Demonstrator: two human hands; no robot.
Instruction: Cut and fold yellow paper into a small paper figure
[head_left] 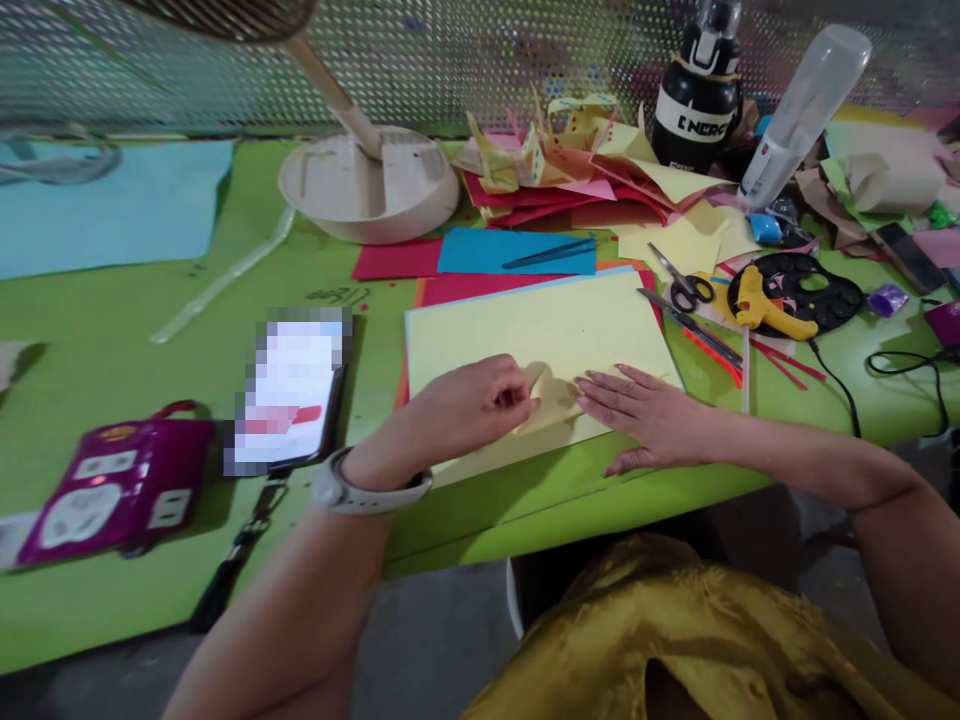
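My left hand [476, 398], with a grey watch on its wrist, has its fingers curled closed at the left edge of a small folded piece of pale yellow paper [553, 395]. Its thumb and fingertips pinch that edge. Flat beside it lies my right hand [637, 415], fingers stretched out, their tips on the right side of the same piece. Under both hands is a larger pale yellow sheet [480, 340], on top of a stack with light blue, red and orange edges. The underside of the small piece is hidden.
A phone [289, 390] and a purple device [120, 480] lie at left. Behind stand a fan base [367, 185], paper scraps [562, 170] and a black bottle [697, 100]. Tweezers [547, 254], scissors [686, 285], a utility knife [697, 330] and a yellow glue gun [765, 305] surround the stack.
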